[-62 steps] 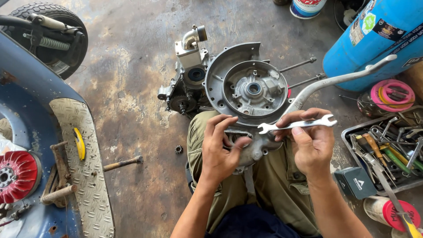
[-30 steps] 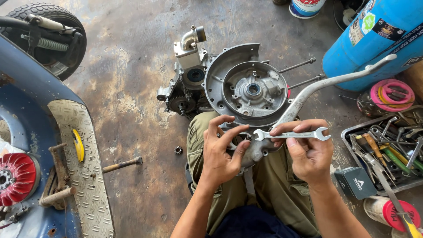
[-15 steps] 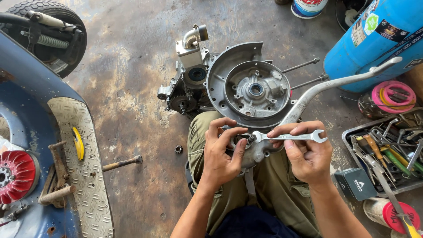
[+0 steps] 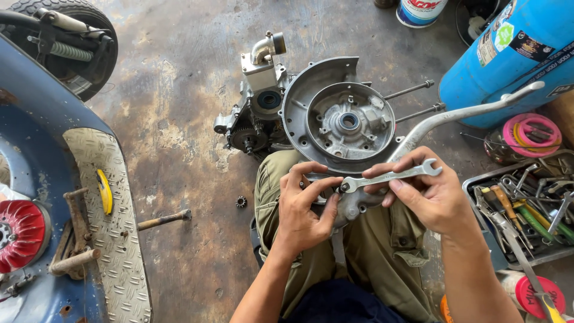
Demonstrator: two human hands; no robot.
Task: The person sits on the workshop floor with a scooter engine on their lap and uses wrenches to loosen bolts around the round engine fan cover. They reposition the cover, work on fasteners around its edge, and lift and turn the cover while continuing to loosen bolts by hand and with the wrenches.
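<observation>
The right hand (image 4: pixel 433 197) pinches a combination wrench (image 4: pixel 388 176) between thumb and fingers, closed around the shaft near its open-jawed end. The wrench's long axis runs nearly level, tilted slightly — open end toward 2 o'clock, ring end toward 8 o'clock. It is slim, bare silver steel, and its ring end sits on a fastener at the base of the kick-start lever (image 4: pixel 454 116).

The left hand (image 4: pixel 305 209) curls closed on the grey cast part at that lever's base, fingertips meeting the wrench's ring end; the thumb presses in from 4 o'clock. Both hands work over the person's lap, on olive trousers (image 4: pixel 382 251).

The lever is a long, curved, pale metal arm, rising from the hands toward 2 o'clock, with its tip against the blue cylinder (image 4: pixel 508 54).

Just at 12 o'clock from the hands sits the engine case (image 4: pixel 335 119) — a round, dull grey casting with a bearing at its centre and two studs sticking out toward 3 o'clock.

At 3 o'clock lies a tool tray (image 4: pixel 526 203) of mixed tools. At 9 o'clock, a small gear (image 4: pixel 241 202) and a wooden-handled tool (image 4: pixel 161 220) lie on the stained concrete floor (image 4: pixel 179 90), beside the blue scooter body (image 4: pixel 42 149).
</observation>
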